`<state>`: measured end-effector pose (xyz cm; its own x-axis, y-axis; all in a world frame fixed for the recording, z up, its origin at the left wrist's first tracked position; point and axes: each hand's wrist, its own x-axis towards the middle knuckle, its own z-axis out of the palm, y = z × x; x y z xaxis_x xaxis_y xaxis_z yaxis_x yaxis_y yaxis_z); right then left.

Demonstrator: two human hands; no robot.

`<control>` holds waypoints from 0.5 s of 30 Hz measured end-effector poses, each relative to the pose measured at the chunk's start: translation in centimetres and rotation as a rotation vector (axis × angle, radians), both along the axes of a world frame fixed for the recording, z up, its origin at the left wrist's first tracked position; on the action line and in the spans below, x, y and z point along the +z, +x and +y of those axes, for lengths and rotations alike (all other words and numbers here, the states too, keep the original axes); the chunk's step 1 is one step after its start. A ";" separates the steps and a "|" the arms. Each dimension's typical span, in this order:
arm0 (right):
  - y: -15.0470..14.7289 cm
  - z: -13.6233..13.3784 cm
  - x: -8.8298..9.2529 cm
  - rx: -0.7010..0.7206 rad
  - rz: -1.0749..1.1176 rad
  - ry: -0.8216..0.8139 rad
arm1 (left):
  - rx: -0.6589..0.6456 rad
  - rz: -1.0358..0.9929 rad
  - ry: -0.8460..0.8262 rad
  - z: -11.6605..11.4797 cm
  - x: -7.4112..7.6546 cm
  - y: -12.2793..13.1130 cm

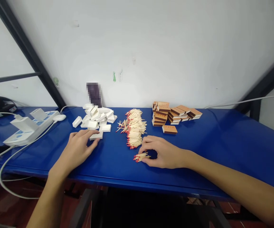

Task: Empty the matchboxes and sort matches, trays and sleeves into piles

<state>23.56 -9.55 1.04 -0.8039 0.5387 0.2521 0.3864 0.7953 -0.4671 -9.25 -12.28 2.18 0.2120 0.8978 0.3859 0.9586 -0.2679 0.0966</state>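
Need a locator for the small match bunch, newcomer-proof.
On the blue table, find the long heap of red-tipped matches between white trays and brown matchboxes. Just off its near end, toward the table's front edge, is the right hand. The small match bunch is pinched in its fingers, separate from the heap and far smaller.

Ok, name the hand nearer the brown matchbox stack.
Right. The right hand, holding matchsticks, is in front of the brown matchbox stack; the left hand is farther off, left of the matchstick pile, at a white matchbox tray.
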 end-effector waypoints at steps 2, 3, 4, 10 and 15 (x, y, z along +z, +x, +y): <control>0.0 0.0 0.2 0.009 0.007 -0.015 | -0.022 -0.006 -0.043 0.0 0.1 -0.6; 0.0 0.0 0.2 0.012 0.009 -0.022 | -0.036 -0.010 -0.054 -0.1 0.0 -0.8; 0.0 0.1 0.2 0.012 0.009 -0.030 | -0.050 -0.014 -0.062 -0.1 0.0 -0.9; 0.3 0.3 0.1 -0.006 -0.007 -0.032 | -0.116 -0.091 -0.104 0.0 -0.2 -0.7; 0.3 0.4 -0.1 -0.007 -0.014 -0.013 | -0.250 -0.207 -0.192 -1.3 1.0 1.1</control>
<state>23.88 -9.11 0.95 -0.8035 0.5477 0.2335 0.3986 0.7862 -0.4723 -8.14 -13.60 3.15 0.3689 0.8884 0.2732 0.8211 -0.4492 0.3523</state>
